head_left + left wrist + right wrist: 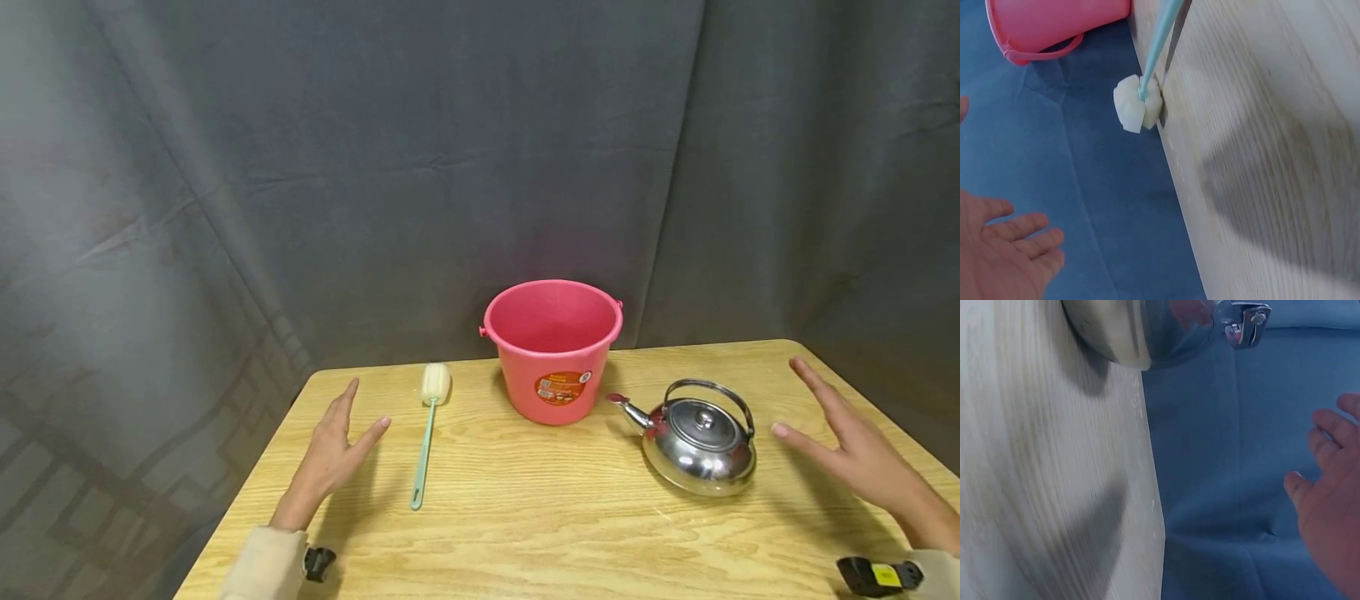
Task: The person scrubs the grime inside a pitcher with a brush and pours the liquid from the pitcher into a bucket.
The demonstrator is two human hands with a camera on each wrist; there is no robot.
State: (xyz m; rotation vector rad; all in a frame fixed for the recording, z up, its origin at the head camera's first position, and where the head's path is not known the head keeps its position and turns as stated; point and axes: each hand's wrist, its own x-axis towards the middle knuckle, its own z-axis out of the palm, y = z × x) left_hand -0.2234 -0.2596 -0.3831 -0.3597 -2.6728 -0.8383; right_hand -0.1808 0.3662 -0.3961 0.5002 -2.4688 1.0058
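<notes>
My left hand (330,450) hovers over the left part of the table with fingers straight and thumb spread, holding nothing. Just right of it lies a sponge brush, its cream sponge head (436,384) toward the back and its mint-green handle (424,458) toward me. At the right, my right hand (855,442) is likewise raised, fingers extended and nothing in it. Nearest to that hand stands a shiny steel kettle (701,454), lid on, handle up, spout pointing left. Between brush and kettle, farther back, a pink bucket (517,367) stands upright with an orange label.
The wooden table (525,533) has rounded back corners. Behind it hangs a dark grey curtain (450,167), close to the bucket. In the left wrist view, the bucket's pink handle (1054,55) hangs down at its side.
</notes>
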